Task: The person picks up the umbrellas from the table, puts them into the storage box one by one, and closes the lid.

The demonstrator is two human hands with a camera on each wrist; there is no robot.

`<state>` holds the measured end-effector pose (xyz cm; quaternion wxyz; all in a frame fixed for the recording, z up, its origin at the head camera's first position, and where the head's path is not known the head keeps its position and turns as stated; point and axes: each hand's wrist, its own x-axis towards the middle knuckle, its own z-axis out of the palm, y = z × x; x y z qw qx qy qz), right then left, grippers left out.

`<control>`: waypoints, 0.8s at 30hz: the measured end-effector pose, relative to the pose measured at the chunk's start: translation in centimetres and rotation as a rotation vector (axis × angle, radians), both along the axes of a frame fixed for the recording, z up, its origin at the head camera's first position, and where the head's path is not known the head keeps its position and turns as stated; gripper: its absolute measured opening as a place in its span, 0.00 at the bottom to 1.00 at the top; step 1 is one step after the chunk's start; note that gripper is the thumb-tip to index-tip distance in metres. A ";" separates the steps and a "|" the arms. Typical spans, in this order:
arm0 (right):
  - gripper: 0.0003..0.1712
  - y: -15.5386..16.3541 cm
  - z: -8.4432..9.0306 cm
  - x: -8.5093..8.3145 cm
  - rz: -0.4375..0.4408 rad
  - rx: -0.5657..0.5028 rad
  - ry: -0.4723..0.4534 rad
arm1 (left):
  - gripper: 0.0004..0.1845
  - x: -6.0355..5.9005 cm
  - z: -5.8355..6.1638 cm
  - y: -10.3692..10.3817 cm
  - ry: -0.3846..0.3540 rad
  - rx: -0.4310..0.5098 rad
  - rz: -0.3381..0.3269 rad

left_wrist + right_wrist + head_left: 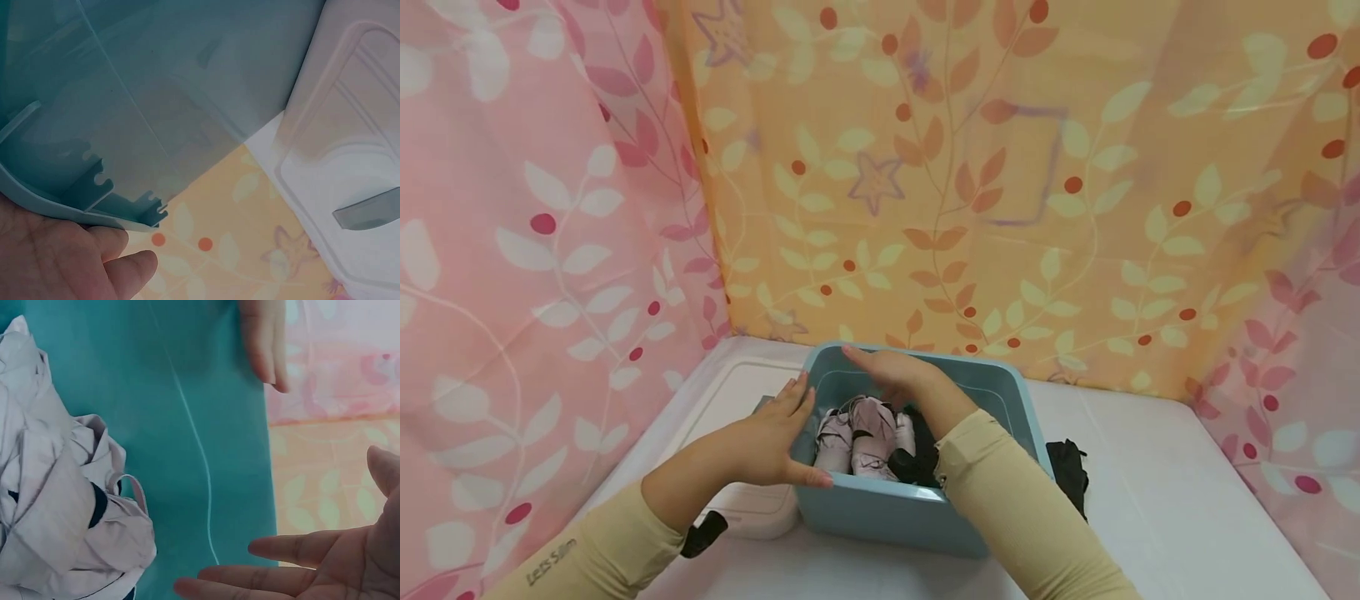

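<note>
A blue-grey plastic bin stands in the middle of the head view. Inside lie rolled pale-pink fabric bundles, which look like folded umbrellas, and a black item. My left hand rests at the bin's left rim, fingers extended and thumb over the front corner; the left wrist view shows its fingertips beneath the rim. Over the bin's inside reaches my right hand, its fingers partly hidden in the head view. In the right wrist view that hand has straight fingers beside the pink fabric, holding nothing.
Left of the bin lies a white lid with a grey latch. A black cloth-like item lies against the bin's right side. Patterned curtains enclose the white table at the back and sides.
</note>
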<state>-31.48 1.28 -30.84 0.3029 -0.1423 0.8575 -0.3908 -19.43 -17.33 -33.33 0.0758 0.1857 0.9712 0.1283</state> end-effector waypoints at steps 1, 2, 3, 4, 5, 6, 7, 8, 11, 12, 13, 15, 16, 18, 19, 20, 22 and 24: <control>0.49 0.2 0.0 0.0 -0.006 -0.008 -0.001 | 0.66 0.0 -0.1 0.0 -0.003 -0.001 0.000; 0.49 0.3 0.0 0.0 -0.010 -0.016 0.000 | 0.66 0.0 -0.1 0.1 -0.005 -0.001 0.001; 0.49 0.5 0.1 0.0 -0.013 -0.023 0.000 | 0.66 0.0 -0.2 0.1 -0.005 -0.005 0.000; 0.49 0.6 0.2 -0.1 -0.012 -0.028 -0.001 | 0.67 0.0 -0.2 0.1 -0.005 -0.007 -0.001; 0.49 0.8 0.3 -0.1 -0.011 -0.032 0.001 | 0.67 0.0 -0.2 0.1 -0.004 -0.009 -0.001; 0.48 0.9 0.5 -0.1 0.001 -0.038 0.004 | 0.67 0.0 -0.2 0.1 0.000 -0.013 -0.001; 0.47 1.0 0.7 -0.1 0.009 -0.037 0.011 | 0.67 -0.1 -0.2 0.1 0.002 -0.013 0.000; 0.45 1.1 1.0 -0.1 0.019 -0.035 0.020 | 0.67 -0.1 -0.2 0.0 0.005 -0.015 0.001; 0.44 1.4 1.7 -0.1 0.038 -0.021 0.056 | 0.67 -0.2 -0.1 0.0 0.014 -0.018 0.000; 0.43 1.5 2.0 0.0 0.044 -0.018 0.067 | 0.67 -0.2 -0.1 0.0 0.017 -0.020 0.000; 0.43 1.6 2.3 0.1 0.048 -0.015 0.075 | 0.67 -0.2 0.0 0.0 0.018 -0.019 0.000; 0.41 2.0 2.8 0.2 0.044 -0.024 0.090 | 0.67 -0.2 0.1 0.0 0.018 -0.018 0.001; 0.41 2.2 3.1 0.3 0.045 -0.033 0.098 | 0.67 -0.1 0.1 0.0 0.015 -0.016 0.003; 0.42 2.8 3.5 0.3 0.045 -0.062 0.089 | 0.67 0.0 0.1 0.1 0.012 -0.009 0.004; 0.42 3.1 3.7 0.3 0.039 -0.070 0.087 | 0.67 0.0 0.1 0.1 0.010 -0.008 0.006; 0.42 3.5 3.9 0.3 0.033 -0.082 0.082 | 0.67 0.0 0.1 0.1 0.008 -0.007 0.006; 0.44 4.3 4.1 0.1 0.037 -0.094 0.068 | 0.67 0.0 0.1 0.1 0.005 -0.006 0.004; 0.43 5.2 4.4 0.0 0.025 -0.110 0.060 | 0.67 0.0 0.1 0.1 0.005 -0.012 0.002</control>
